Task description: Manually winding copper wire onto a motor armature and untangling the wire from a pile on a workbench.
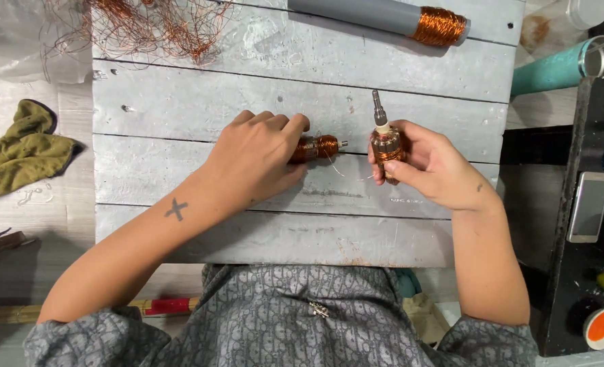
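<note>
Two copper-wound rotors — one (315, 147) in left hand's (254, 160) clenched grip, one (386, 144) upright in right hand's (432, 166).

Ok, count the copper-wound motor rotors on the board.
2: one rotor lying under the left hand, one rotor upright in the right hand. None seems hidden.

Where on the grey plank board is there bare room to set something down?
Bare patches: the left planks between the tangled copper wire and the left hand, and the near plank by the board edge. Crowded: the middle, around both hands and the right hand's copper-wound armature.
</note>
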